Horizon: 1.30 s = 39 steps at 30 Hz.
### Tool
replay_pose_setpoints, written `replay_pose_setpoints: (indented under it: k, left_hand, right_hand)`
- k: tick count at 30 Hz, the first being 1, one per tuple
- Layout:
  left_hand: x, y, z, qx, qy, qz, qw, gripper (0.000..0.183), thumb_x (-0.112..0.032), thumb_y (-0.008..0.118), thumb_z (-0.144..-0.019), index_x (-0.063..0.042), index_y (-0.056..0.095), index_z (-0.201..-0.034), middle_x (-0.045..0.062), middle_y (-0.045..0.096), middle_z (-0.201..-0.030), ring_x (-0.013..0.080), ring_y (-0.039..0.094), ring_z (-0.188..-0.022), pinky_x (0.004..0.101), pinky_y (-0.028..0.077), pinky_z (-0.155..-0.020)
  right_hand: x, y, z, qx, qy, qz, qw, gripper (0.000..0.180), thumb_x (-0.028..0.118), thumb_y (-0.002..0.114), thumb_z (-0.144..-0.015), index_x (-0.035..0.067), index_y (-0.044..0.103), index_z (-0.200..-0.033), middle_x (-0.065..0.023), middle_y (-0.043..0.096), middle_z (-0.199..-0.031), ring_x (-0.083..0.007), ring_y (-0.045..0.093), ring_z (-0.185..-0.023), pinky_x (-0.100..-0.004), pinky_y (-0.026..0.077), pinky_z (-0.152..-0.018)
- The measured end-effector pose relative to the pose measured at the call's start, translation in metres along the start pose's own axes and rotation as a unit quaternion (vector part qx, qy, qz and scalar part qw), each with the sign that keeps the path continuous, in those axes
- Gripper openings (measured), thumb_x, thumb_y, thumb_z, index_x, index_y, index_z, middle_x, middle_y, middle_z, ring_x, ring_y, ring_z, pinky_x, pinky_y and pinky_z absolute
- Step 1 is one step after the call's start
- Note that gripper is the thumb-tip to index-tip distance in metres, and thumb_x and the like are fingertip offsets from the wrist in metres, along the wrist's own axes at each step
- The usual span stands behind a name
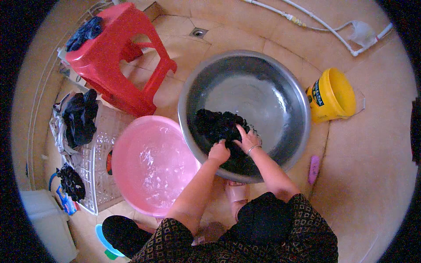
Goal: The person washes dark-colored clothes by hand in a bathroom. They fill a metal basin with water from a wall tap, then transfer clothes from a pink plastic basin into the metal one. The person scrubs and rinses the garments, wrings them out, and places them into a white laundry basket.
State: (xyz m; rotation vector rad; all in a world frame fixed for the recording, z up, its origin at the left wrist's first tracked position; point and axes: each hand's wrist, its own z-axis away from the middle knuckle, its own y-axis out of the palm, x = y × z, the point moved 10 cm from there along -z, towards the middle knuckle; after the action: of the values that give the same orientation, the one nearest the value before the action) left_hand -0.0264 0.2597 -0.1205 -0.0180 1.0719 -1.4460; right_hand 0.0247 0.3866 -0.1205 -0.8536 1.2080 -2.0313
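Note:
A wide metal basin (210,70) stands in front of me with shallow, clear water in it. Wet black cloth (213,126) lies bunched against the basin's near left side. My left hand (219,152) is closed like a fist on the near edge of this cloth. Just to its right, my right hand (248,140) grasps the cloth with thumb and forefinger spread over it; its other fingers are partly hidden. A bracelet (255,149) circles my right wrist. Left of the metal basin, a pink plastic basin (131,184) holds water.
A red plastic stool (108,42) with dark cloth (85,33) on it stands at back left. Clothes hang over a white plastic crate (107,141). A yellow bucket (340,95) and a purple brush-like object (314,169) are at right. A floor drain (198,32) lies behind.

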Motion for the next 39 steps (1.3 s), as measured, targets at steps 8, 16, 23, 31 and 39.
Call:
replay_pose_setpoints:
  k: [8, 16, 23, 31, 39]
  left_hand:
    - [0.031, 0.019, -0.019, -0.011, -0.15, 0.417, 0.897, 0.03, -0.027, 0.049, -0.078, -0.003, 0.051, -0.096, 0.006, 0.056, -0.079, 0.0196, 0.051, -0.064, 0.032, 0.042, -0.053]
    - [0.009, 0.019, -0.031, 0.042, -0.133, 0.773, 0.619, 0.04, -0.038, 0.037, -0.08, -0.008, 0.051, -0.103, 0.008, 0.055, -0.096, 0.026, 0.052, -0.085, 0.04, 0.043, -0.073]
    - [-0.012, -0.001, -0.019, 0.026, -0.063, 0.741, 0.668, 0.03, -0.032, 0.044, -0.079, -0.009, 0.055, -0.095, 0.005, 0.056, -0.088, 0.0196, 0.054, -0.076, 0.0327, 0.044, -0.07]
    - [0.022, 0.006, -0.032, -0.058, -0.031, -0.115, 0.991, 0.025, -0.008, 0.045, -0.072, 0.0, 0.045, -0.096, 0.02, 0.051, -0.1, 0.0318, 0.047, -0.096, 0.0371, 0.041, -0.079]
    - [0.023, 0.021, -0.046, -0.013, 0.009, -0.234, 0.972, 0.027, -0.009, 0.05, -0.069, 0.0, 0.045, -0.094, 0.015, 0.049, -0.099, 0.0298, 0.048, -0.092, 0.0393, 0.042, -0.078]
  right_hand:
    - [-0.067, 0.04, -0.037, 0.004, 0.13, -0.179, 0.975, 0.055, 0.026, 0.057, -0.072, 0.007, 0.032, -0.117, -0.0201, 0.052, -0.1, -0.0336, 0.052, -0.091, -0.0402, 0.042, -0.077]
    - [0.05, -0.085, 0.033, -0.098, -0.123, -0.356, 0.921, 0.054, 0.043, 0.067, -0.06, 0.006, 0.046, -0.094, -0.019, 0.057, -0.081, -0.0341, 0.057, -0.074, -0.0379, 0.045, -0.067]
    - [0.049, -0.087, 0.049, -0.238, -0.178, -0.287, 0.911, 0.032, 0.037, 0.056, -0.072, 0.007, 0.048, -0.081, -0.018, 0.056, -0.065, -0.0359, 0.054, -0.056, -0.0413, 0.044, -0.051]
    - [-0.042, -0.078, 0.019, 0.026, 0.098, 0.007, 0.995, 0.047, 0.046, 0.049, -0.073, 0.009, 0.05, -0.103, -0.0204, 0.049, -0.104, -0.0346, 0.047, -0.097, -0.0441, 0.037, -0.083]
    - [-0.035, -0.003, -0.002, 0.086, 0.185, -0.183, 0.962, 0.07, 0.056, 0.04, -0.074, -0.008, 0.046, -0.102, -0.0265, 0.052, -0.098, -0.0345, 0.054, -0.087, -0.0388, 0.043, -0.077]
